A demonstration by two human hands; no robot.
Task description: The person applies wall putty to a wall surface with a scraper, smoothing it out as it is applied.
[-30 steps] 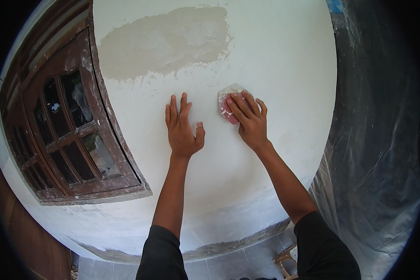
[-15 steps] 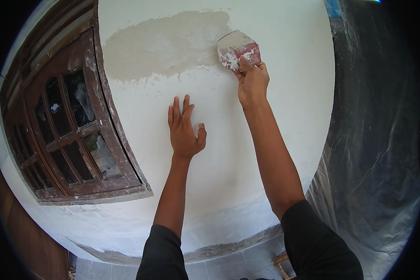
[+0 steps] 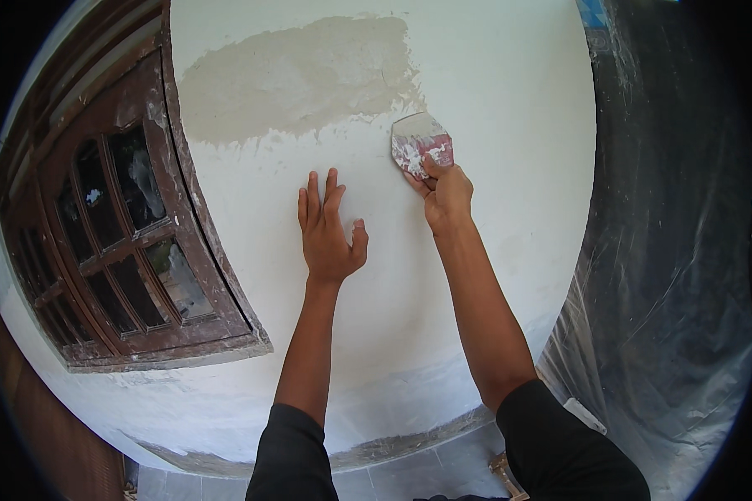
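Observation:
My left hand (image 3: 328, 242) rests on the white wall (image 3: 526, 134), fingers spread and holding nothing. To its upper right my right hand (image 3: 447, 196) grips a flat, hexagonal red scraper (image 3: 418, 134) smeared with white and beige filler, its thumb on the near face and fingers partly hidden behind. The scraper sits at the wall, just below the right end of a rough-edged beige patch of filler (image 3: 292, 75).
A brown wooden window (image 3: 125, 250) with small panes and stained frame is at left. Translucent plastic sheeting (image 3: 668, 292) hangs at right. Grey floor tiles (image 3: 384, 476) and part of a wooden object (image 3: 505, 476) show below.
My right hand shifted from fingers over the scraper's face to thumb on it, moved up toward the patch, then came partway down with the scraper. My left hand stayed about in place.

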